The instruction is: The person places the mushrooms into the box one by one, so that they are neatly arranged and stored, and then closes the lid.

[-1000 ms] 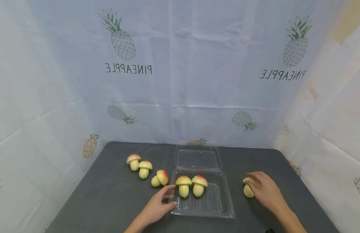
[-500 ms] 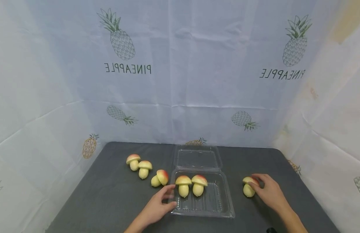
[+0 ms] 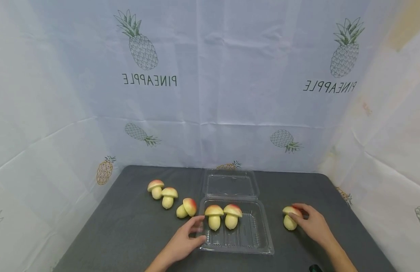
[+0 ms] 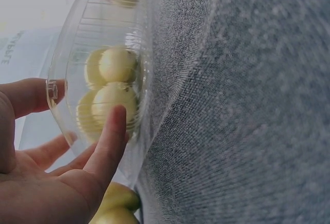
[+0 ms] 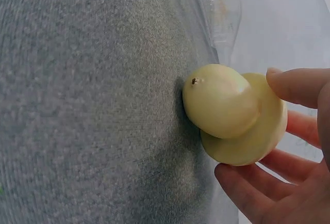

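Note:
Thumb and fingertips of my right hand (image 3: 314, 225) hold the cap of a pale-yellow toy mushroom (image 5: 219, 102) on the table, right of the container. Its stem points toward me, and the fingers hide part of the red-tinted cap. My left hand (image 3: 182, 241) rests against the left side of a clear plastic container (image 3: 262, 226), its fingers spread and fairly straight, the thumb at the rim. In the container, two toy mushrooms lie side by side: a left one (image 3: 214, 223) and a right one (image 3: 231, 222), both with reddish caps up.
Left of the container lie three more toy mushrooms: a far one (image 3: 156, 189), a middle one (image 3: 168, 202) and a sideways one (image 3: 191, 207) near the container wall. The container's lid (image 3: 231, 185) lies folded back. A pineapple-print curtain (image 3: 230, 94) surrounds the dark table (image 3: 128, 230).
My right hand has shifted slightly right and back, so more of its mushroom's red cap shows than one second ago. The left hand, the container and the other mushrooms have stayed put.

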Motion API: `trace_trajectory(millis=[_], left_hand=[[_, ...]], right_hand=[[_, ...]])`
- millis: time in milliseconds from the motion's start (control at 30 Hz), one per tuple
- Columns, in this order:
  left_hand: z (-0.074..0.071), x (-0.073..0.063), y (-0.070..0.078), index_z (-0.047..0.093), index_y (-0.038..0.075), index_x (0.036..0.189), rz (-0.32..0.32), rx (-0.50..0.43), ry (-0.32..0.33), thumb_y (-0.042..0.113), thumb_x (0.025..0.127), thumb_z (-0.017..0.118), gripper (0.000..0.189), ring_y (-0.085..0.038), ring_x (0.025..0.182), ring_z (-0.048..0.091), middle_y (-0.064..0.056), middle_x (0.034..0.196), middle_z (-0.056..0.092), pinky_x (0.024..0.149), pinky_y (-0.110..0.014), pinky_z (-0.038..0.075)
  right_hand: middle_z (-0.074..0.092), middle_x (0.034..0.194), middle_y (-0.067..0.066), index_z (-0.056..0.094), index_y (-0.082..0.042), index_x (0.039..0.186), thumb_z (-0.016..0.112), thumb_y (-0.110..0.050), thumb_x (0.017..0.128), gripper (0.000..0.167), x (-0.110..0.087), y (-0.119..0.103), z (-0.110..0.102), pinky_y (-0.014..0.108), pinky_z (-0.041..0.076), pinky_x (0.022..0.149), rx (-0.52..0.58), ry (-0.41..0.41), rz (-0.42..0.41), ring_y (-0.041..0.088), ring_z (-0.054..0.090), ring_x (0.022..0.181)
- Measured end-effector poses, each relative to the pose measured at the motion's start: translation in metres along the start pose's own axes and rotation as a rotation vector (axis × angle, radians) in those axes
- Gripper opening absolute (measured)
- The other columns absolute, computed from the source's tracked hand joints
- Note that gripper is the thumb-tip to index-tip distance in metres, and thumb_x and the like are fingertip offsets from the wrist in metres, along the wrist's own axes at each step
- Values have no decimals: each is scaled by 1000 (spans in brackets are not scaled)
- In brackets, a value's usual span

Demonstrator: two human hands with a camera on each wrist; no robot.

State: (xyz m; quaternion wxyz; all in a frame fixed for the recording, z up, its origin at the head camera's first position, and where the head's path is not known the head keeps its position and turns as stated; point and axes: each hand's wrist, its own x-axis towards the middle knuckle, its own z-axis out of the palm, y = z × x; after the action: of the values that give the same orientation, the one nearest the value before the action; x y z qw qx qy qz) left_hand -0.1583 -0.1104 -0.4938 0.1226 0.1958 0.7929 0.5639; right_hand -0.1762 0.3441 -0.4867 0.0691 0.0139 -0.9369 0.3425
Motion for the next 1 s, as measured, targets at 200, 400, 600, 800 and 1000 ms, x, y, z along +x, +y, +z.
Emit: trace_trajectory(millis=[200,400,600,800,1000], left_hand=[[0,0,0,46,0,147,-11,3,1,16,95,71,60,-46,120,57,-27,135,55,86,-46,58],[1,0,0,46,0,147,-14,-3,0,16,95,71,60,-46,121,57,-28,136,54,87,-47,57],[1,0,-1,46,1,147,-9,-2,5,17,95,71,60,-45,121,57,-27,136,55,87,-46,58],[1,1,-2,46,2,147,-8,-4,6,17,95,71,60,-45,121,57,-26,136,55,87,-45,58],[1,1,-2,46,1,147,-5,-11,3,16,95,71,60,-45,122,57,-27,136,54,87,-44,58]], right_hand=[[62,127,24,63,2,132,71,-35,97,51,1,-3,4,45,56,79,25,0,2,39,63,108],[64,125,21,66,0,129,74,-33,96,47,-1,-14,9,35,56,79,39,35,-33,37,64,109],[64,124,16,64,-2,132,72,-33,96,48,-1,-27,11,28,56,81,85,30,-43,34,63,110],[65,122,12,65,-4,131,73,-31,97,44,-4,-40,10,23,56,81,111,52,-80,29,63,108],[65,122,10,65,-6,132,73,-30,96,44,-5,-54,7,23,56,80,128,66,-114,24,64,107]])
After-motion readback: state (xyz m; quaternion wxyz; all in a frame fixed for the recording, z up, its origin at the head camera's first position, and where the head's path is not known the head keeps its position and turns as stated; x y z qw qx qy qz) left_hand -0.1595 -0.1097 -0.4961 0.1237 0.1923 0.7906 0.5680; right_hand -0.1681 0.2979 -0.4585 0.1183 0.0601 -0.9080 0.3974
